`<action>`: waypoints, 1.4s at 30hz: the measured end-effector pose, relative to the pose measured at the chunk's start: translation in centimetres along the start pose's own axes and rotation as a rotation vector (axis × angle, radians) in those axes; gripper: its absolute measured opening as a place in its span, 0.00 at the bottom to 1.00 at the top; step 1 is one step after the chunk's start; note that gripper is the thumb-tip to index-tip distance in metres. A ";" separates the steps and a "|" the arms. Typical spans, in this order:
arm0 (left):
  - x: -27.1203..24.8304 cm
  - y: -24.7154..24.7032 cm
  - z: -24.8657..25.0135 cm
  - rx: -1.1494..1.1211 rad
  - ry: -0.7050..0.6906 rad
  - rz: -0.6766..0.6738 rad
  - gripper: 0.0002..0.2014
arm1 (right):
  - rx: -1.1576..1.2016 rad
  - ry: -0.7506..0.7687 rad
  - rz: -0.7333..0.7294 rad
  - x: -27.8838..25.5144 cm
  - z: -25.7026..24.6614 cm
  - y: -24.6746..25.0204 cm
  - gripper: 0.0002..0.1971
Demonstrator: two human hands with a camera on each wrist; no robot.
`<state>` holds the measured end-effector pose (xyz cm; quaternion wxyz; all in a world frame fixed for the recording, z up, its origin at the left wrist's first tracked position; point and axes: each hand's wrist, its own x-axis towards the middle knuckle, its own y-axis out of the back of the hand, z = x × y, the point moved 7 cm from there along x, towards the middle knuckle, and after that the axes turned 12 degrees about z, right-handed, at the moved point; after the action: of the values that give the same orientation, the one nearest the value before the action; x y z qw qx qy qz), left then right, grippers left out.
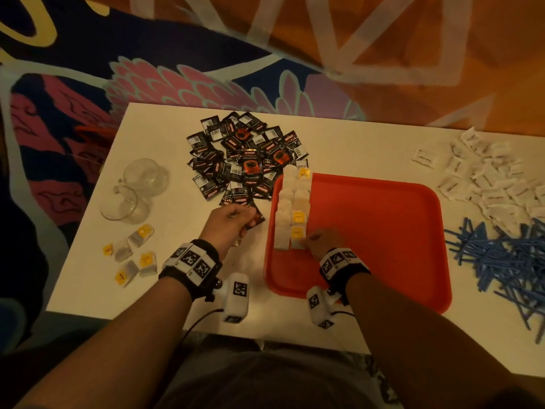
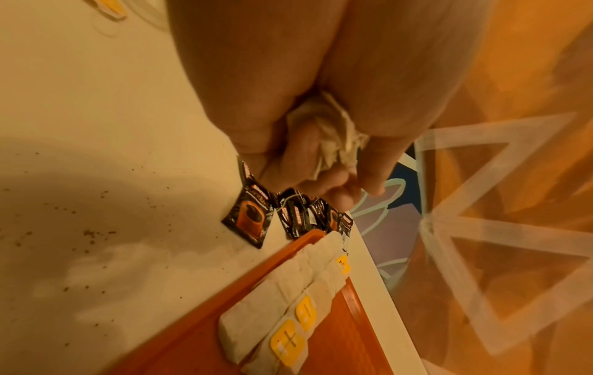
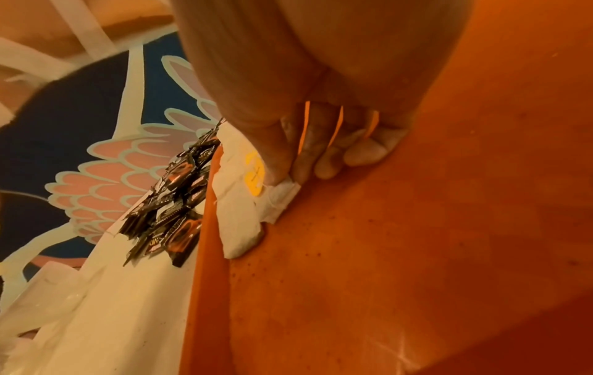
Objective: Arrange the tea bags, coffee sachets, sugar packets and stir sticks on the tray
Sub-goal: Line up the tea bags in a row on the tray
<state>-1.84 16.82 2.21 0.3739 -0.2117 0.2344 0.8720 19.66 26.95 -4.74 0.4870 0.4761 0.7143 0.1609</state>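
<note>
Tea-bag step under way: the right hand (image 1: 321, 242) pinches a tea bag (image 3: 282, 196) onto the tray (image 1: 383, 231), closing the double row; the left hand (image 1: 233, 219) apparently clutches more bags (image 2: 330, 134) just beside the tray; loose tea bags (image 1: 132, 252) await on the bench (image 1: 354, 143).

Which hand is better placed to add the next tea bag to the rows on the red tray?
Left, likely. The left hand already holds a crumpled white tea bag beside the red plastic tray, while the right hand pinches the nearest placed bag.
</note>
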 end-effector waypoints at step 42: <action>-4.6 -6.8 11.2 0.052 -0.512 -0.090 0.07 | 0.464 0.544 0.116 -4.3 -10.9 13.5 0.10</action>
<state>3.99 24.79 11.96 0.4646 0.0155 0.1446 0.8735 17.77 32.54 12.15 0.1481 0.5535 0.8071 0.1429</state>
